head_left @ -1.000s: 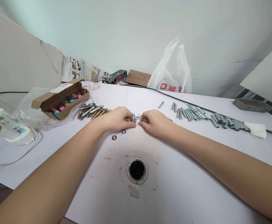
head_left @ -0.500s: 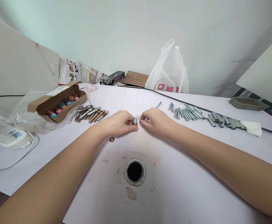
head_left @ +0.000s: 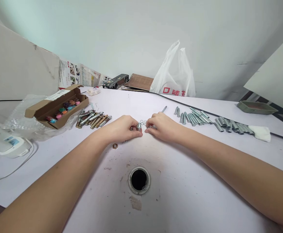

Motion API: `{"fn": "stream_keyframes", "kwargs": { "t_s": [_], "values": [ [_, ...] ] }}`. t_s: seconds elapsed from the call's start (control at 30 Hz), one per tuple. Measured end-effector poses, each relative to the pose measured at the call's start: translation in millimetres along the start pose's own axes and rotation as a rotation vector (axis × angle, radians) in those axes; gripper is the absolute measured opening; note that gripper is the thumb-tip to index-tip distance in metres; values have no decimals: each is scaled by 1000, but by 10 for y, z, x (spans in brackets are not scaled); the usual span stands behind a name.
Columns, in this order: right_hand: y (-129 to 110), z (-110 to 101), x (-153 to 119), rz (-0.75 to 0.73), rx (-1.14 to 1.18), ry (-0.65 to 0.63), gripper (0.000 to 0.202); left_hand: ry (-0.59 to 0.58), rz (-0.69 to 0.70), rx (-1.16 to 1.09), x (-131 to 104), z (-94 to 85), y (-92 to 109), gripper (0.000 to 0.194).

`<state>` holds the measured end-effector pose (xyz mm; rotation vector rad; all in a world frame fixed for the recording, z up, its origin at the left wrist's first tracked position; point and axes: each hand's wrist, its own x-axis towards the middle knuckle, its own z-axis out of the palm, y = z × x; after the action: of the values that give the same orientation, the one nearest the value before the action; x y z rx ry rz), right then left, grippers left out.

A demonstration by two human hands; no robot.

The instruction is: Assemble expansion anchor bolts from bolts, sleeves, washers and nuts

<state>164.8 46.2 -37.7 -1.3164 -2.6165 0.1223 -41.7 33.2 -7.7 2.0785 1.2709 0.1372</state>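
Observation:
My left hand (head_left: 122, 130) is closed, thumb and forefinger pinching a silver expansion bolt (head_left: 139, 125) with its end pointing up. Close beside it, my right hand (head_left: 165, 127) has its fingers curled together over small metal parts on the table; what they grip is mostly hidden. Several ring-shaped washers (head_left: 142, 122) lie between the two hands. A brownish hex nut (head_left: 115, 146) rests just below my left wrist. To the left is a pile of assembled expansion bolts (head_left: 94, 119), some silver and some brassy.
Loose bolts (head_left: 196, 117) and metal sleeves (head_left: 234, 125) lie right, near a black cable (head_left: 211, 113). A round hole (head_left: 139, 180) opens in the table in front. Left stand a cardboard box (head_left: 59, 108) and a white device (head_left: 12, 140). Behind is a plastic bag (head_left: 174, 76).
The view has shifted slightly. My right fingers have curled in a little more over the small parts, while my left hand keeps its pinch on the expansion bolt.

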Motion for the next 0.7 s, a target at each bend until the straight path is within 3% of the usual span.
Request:
{"fn": "stream_keyframes", "kwargs": {
  "t_s": [0.17,0.3,0.5,0.7],
  "values": [
    [18,-277,-29,96,320,34,26,43,35,54,51,47,-17,32],
    [-58,-438,-56,-41,502,122,23,147,217,127,155,115,-69,30],
    [-168,-367,-79,-198,438,125,25,148,198,135,218,157,-79,28],
    [-145,-339,-61,-71,398,122,19,163,230,155,208,156,-86,30]
  ]
}}
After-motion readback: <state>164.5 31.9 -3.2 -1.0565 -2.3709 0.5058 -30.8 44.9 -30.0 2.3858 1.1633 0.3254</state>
